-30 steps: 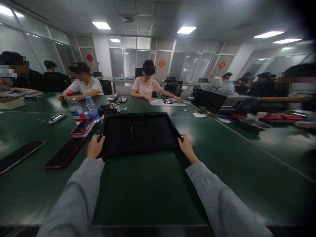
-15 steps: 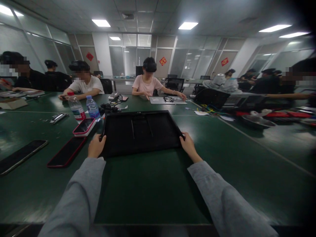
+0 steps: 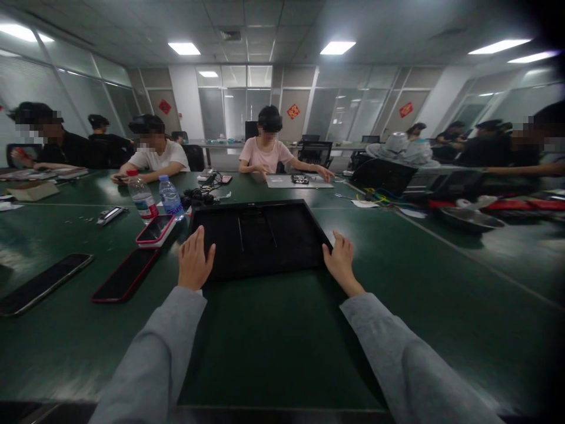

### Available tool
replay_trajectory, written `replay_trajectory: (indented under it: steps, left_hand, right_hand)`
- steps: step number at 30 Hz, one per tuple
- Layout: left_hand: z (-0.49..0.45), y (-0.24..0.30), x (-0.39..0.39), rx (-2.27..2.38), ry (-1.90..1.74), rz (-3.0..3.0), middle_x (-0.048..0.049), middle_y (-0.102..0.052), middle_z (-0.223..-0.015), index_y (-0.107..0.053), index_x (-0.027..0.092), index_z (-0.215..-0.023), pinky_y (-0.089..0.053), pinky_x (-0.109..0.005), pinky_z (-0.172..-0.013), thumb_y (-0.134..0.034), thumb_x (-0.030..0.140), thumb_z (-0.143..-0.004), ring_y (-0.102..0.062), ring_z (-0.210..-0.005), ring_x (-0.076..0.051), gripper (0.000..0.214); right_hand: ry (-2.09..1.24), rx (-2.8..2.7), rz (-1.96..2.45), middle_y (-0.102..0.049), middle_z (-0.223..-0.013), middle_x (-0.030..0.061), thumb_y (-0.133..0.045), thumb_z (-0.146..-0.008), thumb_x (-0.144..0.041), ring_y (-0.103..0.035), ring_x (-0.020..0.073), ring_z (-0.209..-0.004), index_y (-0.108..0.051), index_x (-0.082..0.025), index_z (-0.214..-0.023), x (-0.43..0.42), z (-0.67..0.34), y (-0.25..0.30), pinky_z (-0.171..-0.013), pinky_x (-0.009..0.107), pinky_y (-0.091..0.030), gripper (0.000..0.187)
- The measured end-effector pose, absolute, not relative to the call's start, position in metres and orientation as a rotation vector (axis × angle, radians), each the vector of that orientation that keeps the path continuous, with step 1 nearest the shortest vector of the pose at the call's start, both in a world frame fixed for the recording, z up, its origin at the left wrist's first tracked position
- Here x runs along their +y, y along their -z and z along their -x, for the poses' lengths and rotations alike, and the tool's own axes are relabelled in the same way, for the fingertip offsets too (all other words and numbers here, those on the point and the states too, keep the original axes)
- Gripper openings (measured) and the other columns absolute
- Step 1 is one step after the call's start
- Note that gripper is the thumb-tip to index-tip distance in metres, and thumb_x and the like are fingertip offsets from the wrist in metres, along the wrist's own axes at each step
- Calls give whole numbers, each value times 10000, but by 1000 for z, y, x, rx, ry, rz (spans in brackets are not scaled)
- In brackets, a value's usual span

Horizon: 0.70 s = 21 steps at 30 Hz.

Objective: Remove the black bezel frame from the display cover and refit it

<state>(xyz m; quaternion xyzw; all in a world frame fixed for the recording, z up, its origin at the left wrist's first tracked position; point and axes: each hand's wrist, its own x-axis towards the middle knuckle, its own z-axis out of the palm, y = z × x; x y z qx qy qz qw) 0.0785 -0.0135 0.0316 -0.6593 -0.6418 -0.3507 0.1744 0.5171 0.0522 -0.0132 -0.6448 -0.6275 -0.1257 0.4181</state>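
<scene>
A black rectangular panel (image 3: pixel 291 247) with a raised rim lies on the green table, resembling a monitor housing; two thin light lines run down its middle. My left hand (image 3: pixel 195 261) is at its left edge, fingers stretched up and thumb apart, gripping nothing. At the opposite edge is my right hand (image 3: pixel 341 259), also with fingers extended and the thumb side close to the rim. Whether either hand still touches the panel is hard to tell. Just left of my left hand lies a red-edged phone (image 3: pixel 126 275).
Left of the panel stand a red-capped bottle (image 3: pixel 142 199) and a blue-capped bottle (image 3: pixel 170 200), with a pink-cased phone (image 3: pixel 155 229) before them. Another phone (image 3: pixel 46 284) lies farther left. Across the table (image 3: pixel 273 353), a person in pink (image 3: pixel 267 154) handles a grey panel (image 3: pixel 286 181). A metal bowl (image 3: pixel 472 219) sits right.
Both hands have loosened from the panel's side edges and their fingers have straightened. My left hand has lifted and turned over the left edge. The panel has stayed nearly in place.
</scene>
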Motion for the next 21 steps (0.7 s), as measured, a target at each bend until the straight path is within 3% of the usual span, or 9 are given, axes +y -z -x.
replay_trajectory:
  steps: [3, 5, 9, 12, 16, 21]
  left_hand:
    - [-90, -25, -13, -1759, 847, 2078, -134, -377, -1580, -286, 174, -1569, -273, -462, -1163, -357, 470, -994, -363, -1429, -276, 650]
    - [-91, -23, -12, -1812, 721, 2198, -100, -396, -1574, -363, 222, -1540, -269, -454, -1168, -365, 469, -994, -363, -1432, -261, 599]
    - [-89, -26, -10, -1964, 574, 2285, -47, -463, -1535, -526, 292, -1431, -301, -445, -1146, -386, 441, -993, -396, -1409, -247, 483]
    - [-90, -30, -12, -1967, 617, 2271, -40, -486, -1517, -578, 298, -1380, -311, -452, -1134, -423, 422, -983, -405, -1399, -253, 444]
    - [-88, -36, -17, -1828, 734, 2359, -51, -637, -1343, -674, 272, -1239, -388, -388, -1043, -394, 346, -995, -533, -1263, -220, 379]
    - [-72, -42, -19, -1852, 993, 2075, -75, -693, -1206, -682, 231, -1211, -356, -391, -1033, -375, 324, -1001, -570, -1168, -226, 383]
  right_hand:
    - [354, -1652, 1609, -352, -1527, 212, -414, -937, -422, -320, 348, -1411, -337, -129, -1494, 43, -504, 7, -1098, 593, -325, 634]
    - [303, -1724, 1618, -345, -1545, 187, -392, -947, -424, -295, 341, -1440, -396, -149, -1468, 40, -499, 5, -1124, 581, -307, 589]
    - [156, -1808, 1641, -444, -1489, 169, -370, -944, -369, -406, 335, -1381, -578, -170, -1308, 39, -496, 4, -1118, 559, -348, 465]
    - [125, -1771, 1615, -470, -1466, 188, -418, -911, -350, -431, 341, -1360, -549, -141, -1332, 43, -499, 4, -1113, 564, -357, 488]
    - [3, -1605, 1596, -569, -1330, 220, -466, -849, -326, -544, 325, -1237, -496, -91, -1362, 48, -508, 4, -1062, 521, -423, 566]
    - [-250, -1430, 1641, -685, -1052, 154, -504, -793, -343, -657, 274, -954, -579, -117, -1246, 47, -515, 8, -907, 468, -520, 512]
